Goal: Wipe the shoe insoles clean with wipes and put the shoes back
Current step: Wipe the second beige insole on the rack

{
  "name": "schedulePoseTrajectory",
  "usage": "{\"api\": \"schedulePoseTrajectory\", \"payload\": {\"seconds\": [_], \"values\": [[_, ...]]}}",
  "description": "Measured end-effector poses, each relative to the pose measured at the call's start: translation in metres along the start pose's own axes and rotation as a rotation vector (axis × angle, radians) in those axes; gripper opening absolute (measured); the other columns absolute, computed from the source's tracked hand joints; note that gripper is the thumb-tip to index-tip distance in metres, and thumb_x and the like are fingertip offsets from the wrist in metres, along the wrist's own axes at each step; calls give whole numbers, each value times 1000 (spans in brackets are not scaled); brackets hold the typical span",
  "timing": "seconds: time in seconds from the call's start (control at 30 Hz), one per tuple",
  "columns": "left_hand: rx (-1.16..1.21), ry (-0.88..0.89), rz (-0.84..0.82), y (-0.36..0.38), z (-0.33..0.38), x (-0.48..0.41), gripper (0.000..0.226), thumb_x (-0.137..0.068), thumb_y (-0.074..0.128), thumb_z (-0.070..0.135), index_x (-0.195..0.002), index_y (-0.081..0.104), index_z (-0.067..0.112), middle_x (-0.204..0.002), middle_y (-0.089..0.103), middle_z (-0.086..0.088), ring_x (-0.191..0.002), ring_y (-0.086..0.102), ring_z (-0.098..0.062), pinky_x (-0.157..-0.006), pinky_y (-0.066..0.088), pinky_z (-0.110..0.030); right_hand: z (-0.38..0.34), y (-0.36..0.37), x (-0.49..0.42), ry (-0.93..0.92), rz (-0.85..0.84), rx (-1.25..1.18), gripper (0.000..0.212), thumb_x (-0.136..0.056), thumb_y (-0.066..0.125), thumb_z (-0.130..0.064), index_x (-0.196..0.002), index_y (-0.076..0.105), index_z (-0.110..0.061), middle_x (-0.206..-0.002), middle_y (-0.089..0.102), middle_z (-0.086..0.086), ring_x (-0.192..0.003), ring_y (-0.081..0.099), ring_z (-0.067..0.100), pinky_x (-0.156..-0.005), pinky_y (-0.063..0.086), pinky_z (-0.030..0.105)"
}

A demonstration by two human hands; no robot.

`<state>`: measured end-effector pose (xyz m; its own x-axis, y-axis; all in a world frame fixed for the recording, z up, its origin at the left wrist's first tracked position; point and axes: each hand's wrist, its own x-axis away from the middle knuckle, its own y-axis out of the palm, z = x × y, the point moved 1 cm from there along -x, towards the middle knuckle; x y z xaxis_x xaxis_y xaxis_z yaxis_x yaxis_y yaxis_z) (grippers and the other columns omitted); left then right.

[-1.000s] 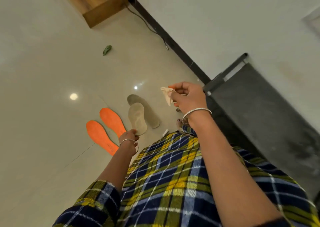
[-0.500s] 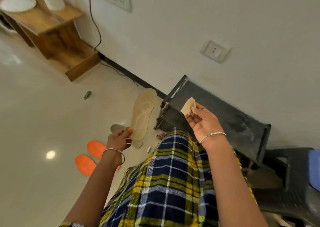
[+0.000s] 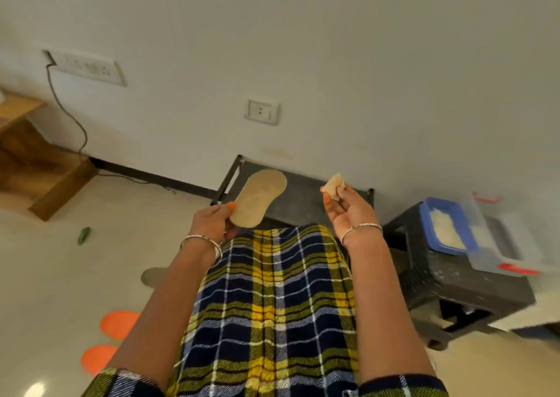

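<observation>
My left hand (image 3: 213,219) grips the heel end of a tan insole (image 3: 260,198), held up in front of me with its toe end pointing toward the wall. My right hand (image 3: 348,212) pinches a crumpled, soiled wipe (image 3: 333,185) at its fingertips, palm turned up, a hand's width right of the insole. On the floor at lower left lie two orange insoles (image 3: 118,324), partly hidden by my left arm. A second grey-tan insole (image 3: 153,275) lies on the floor beside my arm.
A dark metal shoe rack (image 3: 303,196) stands against the wall behind my hands. To the right a black plastic stool (image 3: 448,284) carries a clear box with a blue lid (image 3: 448,224). A wooden shelf unit (image 3: 39,172) and a trailing cable are at the left.
My left hand lifted the tan insole from the floor up to chest height. My right hand kept the wipe and moved to the right. The view tilted up toward the wall.
</observation>
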<state>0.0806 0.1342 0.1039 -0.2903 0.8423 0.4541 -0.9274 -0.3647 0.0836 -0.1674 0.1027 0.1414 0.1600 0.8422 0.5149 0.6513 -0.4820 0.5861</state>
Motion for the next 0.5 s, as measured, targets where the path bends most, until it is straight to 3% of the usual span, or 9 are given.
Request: {"api": "schedulePoseTrajectory", "payload": {"seconds": [0.2,0.33,0.43,0.5], "values": [[-215,10,-16,62,-7,-37,17,-95,60,19,-81,68,18,-95,68,-11,-94,67,-33,-82,57,-53,-10,-29,-33,-31,109,-118,19,-93,61,1,-112,62,-1,-112,65,20,-103,65,30,-73,62,33],[-429,42,11,98,-17,-77,21,-96,55,26,-80,68,23,-86,66,-5,-87,64,-27,-82,57,-47,-1,-40,-69,-41,223,-103,25,-92,60,5,-117,62,-1,-113,66,18,-100,66,28,-71,62,32],[-560,40,19,124,-27,-110,24,-99,49,25,-95,70,17,-97,68,-11,-86,59,-24,-77,50,-35,8,-47,-98,-38,310,-36,26,-90,63,5,-115,65,-3,-112,69,17,-102,68,28,-81,60,34],[-641,37,24,139,-36,-132,25,-101,45,23,-103,69,17,-104,66,-10,-90,57,-24,-78,46,-35,15,-51,-121,-47,373,-16,25,-87,66,7,-111,67,-2,-111,70,17,-100,70,27,-86,59,37]]}}
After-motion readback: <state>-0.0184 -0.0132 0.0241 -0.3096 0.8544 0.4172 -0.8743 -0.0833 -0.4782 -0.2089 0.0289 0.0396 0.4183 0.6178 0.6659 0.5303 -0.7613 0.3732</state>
